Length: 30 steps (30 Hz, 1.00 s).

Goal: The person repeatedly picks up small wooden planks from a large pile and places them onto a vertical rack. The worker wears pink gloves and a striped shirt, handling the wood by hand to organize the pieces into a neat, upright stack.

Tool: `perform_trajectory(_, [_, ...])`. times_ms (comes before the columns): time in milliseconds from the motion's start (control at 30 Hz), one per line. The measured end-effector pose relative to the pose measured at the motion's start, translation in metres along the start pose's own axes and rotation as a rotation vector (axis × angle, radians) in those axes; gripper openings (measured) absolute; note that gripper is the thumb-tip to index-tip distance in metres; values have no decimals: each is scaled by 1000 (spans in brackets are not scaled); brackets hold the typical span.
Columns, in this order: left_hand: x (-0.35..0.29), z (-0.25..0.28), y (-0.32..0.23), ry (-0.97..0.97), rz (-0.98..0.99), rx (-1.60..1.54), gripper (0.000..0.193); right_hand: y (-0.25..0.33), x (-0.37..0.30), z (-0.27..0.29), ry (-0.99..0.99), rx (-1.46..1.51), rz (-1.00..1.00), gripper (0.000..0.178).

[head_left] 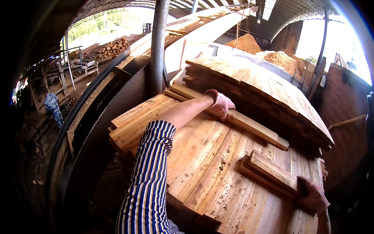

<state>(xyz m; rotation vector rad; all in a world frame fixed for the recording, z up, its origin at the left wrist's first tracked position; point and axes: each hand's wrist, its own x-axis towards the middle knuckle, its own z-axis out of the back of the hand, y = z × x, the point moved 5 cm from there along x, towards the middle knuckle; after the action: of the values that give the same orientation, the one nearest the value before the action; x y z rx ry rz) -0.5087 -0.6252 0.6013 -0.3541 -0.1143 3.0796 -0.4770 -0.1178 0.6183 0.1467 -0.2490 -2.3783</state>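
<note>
Over the wide plank stack (206,160), your striped left arm (148,175) stretches to the long plank (253,127); short boards (272,171) lie nearer, rightward. Your left hand (223,106) curls over the long plank, your right hand (311,194) clasps the short boards' right end.

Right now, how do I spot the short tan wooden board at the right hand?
Find the broad pale layer of wooden planks before the taller lumber stack. On its right side, a pink-gloved right hand touches that short board. It looks shorter than the tan wooden board under the left hand and brighter than the shadowed plank alongside.
</note>
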Motion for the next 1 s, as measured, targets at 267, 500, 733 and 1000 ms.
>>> perform_trajectory(267, [59, -26, 49, 111, 0, -382, 83, 8, 16, 5, -83, -78, 135, 71])
perform_trajectory(500, [120, -5, 7, 19, -135, -202, 69, -129, 58, 30, -29, -266, -117, 80])
perform_trajectory(733, [129, -10, 92, 1, 51, -180, 64, -163, 121, 18, -45, -265, -273, 70])
perform_trajectory(1000, [113, 16, 77, -39, 236, 49, 67, -185, 140, 24, -49, -100, -270, 75])
